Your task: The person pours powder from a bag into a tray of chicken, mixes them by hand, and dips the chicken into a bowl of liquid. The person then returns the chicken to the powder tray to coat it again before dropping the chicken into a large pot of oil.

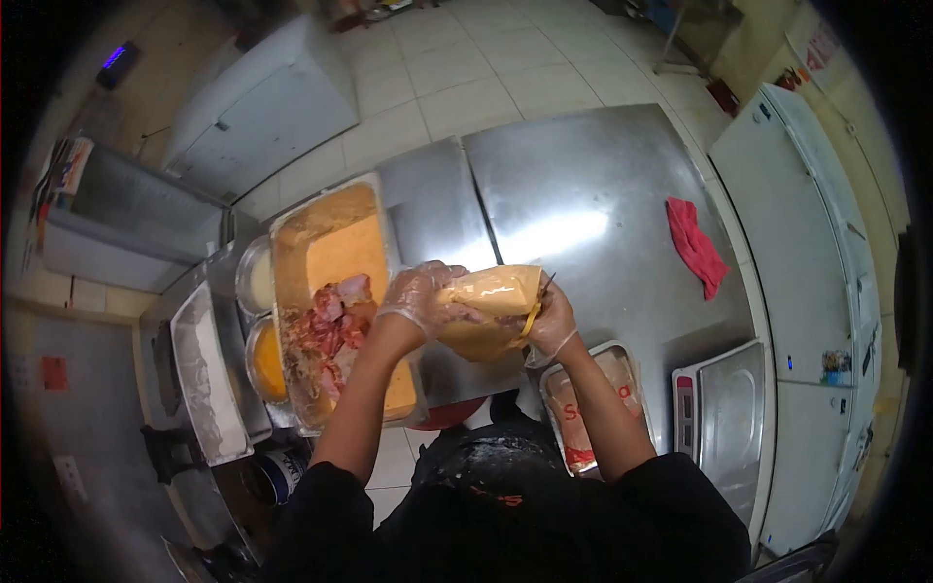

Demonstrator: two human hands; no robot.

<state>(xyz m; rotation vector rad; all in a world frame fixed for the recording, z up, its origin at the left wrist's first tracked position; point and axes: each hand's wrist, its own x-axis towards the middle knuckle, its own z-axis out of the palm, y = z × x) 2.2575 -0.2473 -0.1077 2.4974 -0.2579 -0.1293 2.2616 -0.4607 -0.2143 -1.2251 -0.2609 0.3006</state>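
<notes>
My left hand [424, 297], in a clear plastic glove, is closed round the left end of a shiny orange-yellow bag [488, 288]. My right hand [554, 319], gloved too, grips the bag's right end, where a yellow strip hangs. The bag is held above the steel table [583, 185]. Just left of my left hand, a long tray [282, 243] holds orange batter or sauce and pieces of raw red meat [335, 321]. Below my right forearm lies a smaller tray [622, 352] with red lettering showing.
Bowls of yellow liquid [267, 360] and pale contents [257, 277] stand left of the long tray, beside a tray of white powder [206, 379]. A red cloth [696, 249] and a scale [724, 398] lie at the right. White freezers stand around.
</notes>
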